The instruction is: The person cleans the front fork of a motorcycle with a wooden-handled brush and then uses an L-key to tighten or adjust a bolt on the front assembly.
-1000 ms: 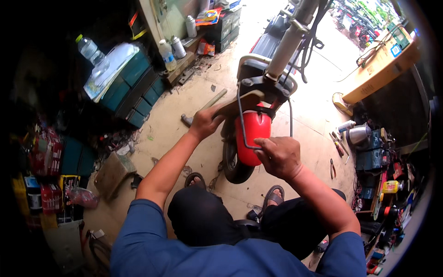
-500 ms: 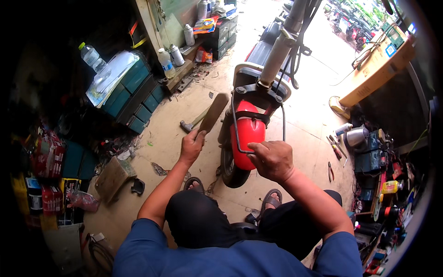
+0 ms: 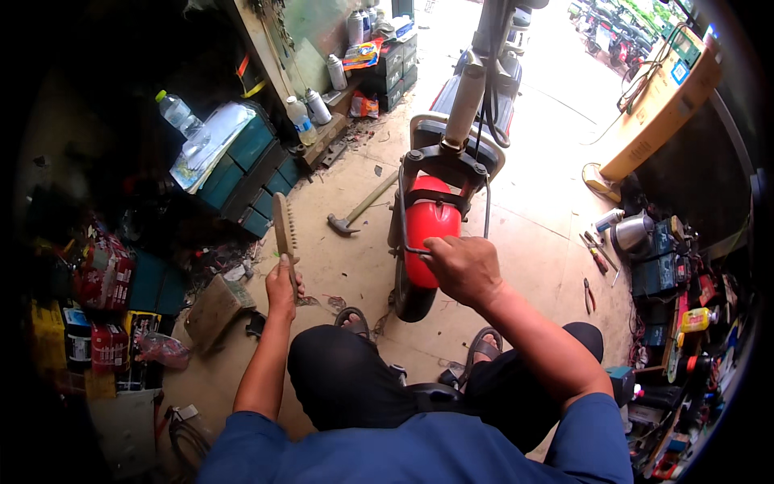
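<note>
My left hand (image 3: 282,286) is closed around the lower end of a brown brush (image 3: 282,222). It is held upright, its row of bristles facing right, apart from the vehicle. My right hand (image 3: 465,266) grips the bottom of a bent dark metal rod (image 3: 488,202) that loops in front of a red mudguard (image 3: 431,222). Under the mudguard is a black tyre (image 3: 417,303), partly hidden by my hand. Above, a fork clamp (image 3: 446,160) joins a bare metal steering tube (image 3: 466,109) with dark cables beside it. A claw hammer (image 3: 355,211) lies on the floor left of the wheel.
Dark green drawers (image 3: 230,165) stand at the left, with papers and a plastic bottle (image 3: 179,113) on top. Pliers (image 3: 589,296) and a screwdriver (image 3: 598,258) lie on the floor at right. Beyond them are a metal jug (image 3: 634,232) and cluttered parts. A cardboard box (image 3: 653,121) stands far right.
My left hand has moved left and down with the brush, away from the wheel, and the brush has turned so its bristles show. My right hand keeps its grip on the rod.
</note>
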The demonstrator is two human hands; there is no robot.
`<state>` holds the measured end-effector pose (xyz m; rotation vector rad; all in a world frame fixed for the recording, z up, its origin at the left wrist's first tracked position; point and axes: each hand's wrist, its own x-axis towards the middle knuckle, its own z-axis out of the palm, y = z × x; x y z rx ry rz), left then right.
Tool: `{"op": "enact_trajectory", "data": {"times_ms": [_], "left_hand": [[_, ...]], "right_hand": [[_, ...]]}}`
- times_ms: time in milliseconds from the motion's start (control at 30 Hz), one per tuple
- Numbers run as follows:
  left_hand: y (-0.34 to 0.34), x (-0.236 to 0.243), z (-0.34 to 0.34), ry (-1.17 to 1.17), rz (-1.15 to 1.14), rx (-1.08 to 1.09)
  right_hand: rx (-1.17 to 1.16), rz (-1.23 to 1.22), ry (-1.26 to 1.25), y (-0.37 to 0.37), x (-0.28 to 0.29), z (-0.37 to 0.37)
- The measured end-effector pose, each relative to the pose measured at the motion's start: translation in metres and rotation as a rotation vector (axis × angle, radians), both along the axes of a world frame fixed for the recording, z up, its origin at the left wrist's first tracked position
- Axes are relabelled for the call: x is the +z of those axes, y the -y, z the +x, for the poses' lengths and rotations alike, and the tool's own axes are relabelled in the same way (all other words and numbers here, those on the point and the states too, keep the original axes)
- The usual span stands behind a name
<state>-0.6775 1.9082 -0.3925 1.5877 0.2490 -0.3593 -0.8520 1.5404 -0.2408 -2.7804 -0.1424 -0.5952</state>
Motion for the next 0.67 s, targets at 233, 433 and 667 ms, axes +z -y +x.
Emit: {"op": "enact_trajectory", "data": {"times_ms": [233, 433, 667], "left_hand": [[0.034, 0.178, -0.012, 0.307, -0.204, -0.13], [0.06, 0.281, -0.054, 0.381, -0.264, -0.415], [0.116, 0.257, -0.134, 0.497, -0.135, -0.532]], "right_hand": [[-0.196, 0.032, 0.013, -0.074, -0.004, 0.05], [-0.062, 0.217, 0.244, -0.071, 0.017, 0.023], [0.171, 1.344, -0.084, -0.13, 0.062, -0.053]]}}
